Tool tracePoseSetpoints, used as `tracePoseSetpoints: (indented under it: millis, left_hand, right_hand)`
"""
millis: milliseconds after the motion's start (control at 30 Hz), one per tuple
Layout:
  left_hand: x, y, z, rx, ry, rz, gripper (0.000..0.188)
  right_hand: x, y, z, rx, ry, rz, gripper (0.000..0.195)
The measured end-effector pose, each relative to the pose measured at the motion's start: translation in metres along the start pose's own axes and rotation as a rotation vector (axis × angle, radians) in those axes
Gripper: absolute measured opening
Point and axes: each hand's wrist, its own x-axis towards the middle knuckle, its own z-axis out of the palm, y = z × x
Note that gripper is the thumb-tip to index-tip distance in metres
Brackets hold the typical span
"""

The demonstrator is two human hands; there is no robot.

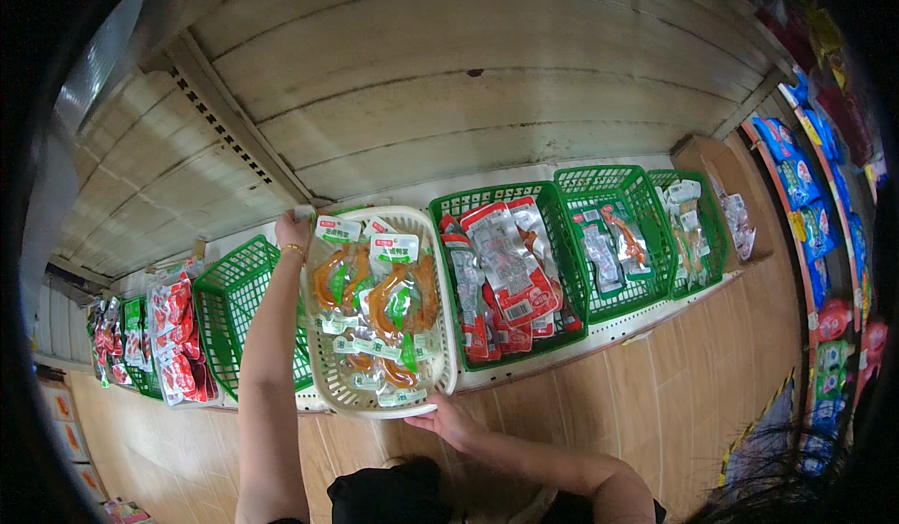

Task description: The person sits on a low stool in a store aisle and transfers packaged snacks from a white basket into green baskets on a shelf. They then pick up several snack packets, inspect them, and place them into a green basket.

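A cream plastic basket point(449, 320) filled with clear vacuum packs of brown meat snacks point(386, 299) is in front of me at the shelf. My left hand point(293, 229) is at its far left corner, closed on something at the rim or a pack there; which of them I cannot tell. My right hand point(449, 420) holds the basket's near rim, with the thumb above and the fingers beneath. Just left of it, partly behind my left forearm, stands a green basket point(232, 292) with no packs seen in its visible part.
Right of the cream basket, green baskets point(516, 190) of packs and a cardboard box point(709, 159) line the low shelf. Red packs point(175, 327) sit farther left. A metal back panel point(477, 102) rises behind; at far right is a rack of blue bags point(801, 180).
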Motion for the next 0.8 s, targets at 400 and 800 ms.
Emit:
tracePoseSetpoints:
  millis: [400,800]
  left_hand:
    - [-0.103,0.171,-0.169,-0.391,0.459,0.856,0.022]
    - [-0.196,0.192,-0.075,0.34,-0.095,0.843,0.063]
  right_hand:
    - [-0.004,-0.005,-0.008,-0.149,0.115,0.031,0.037]
    - [-0.024,0.016,0.001,-0.349,0.1,0.169,0.033]
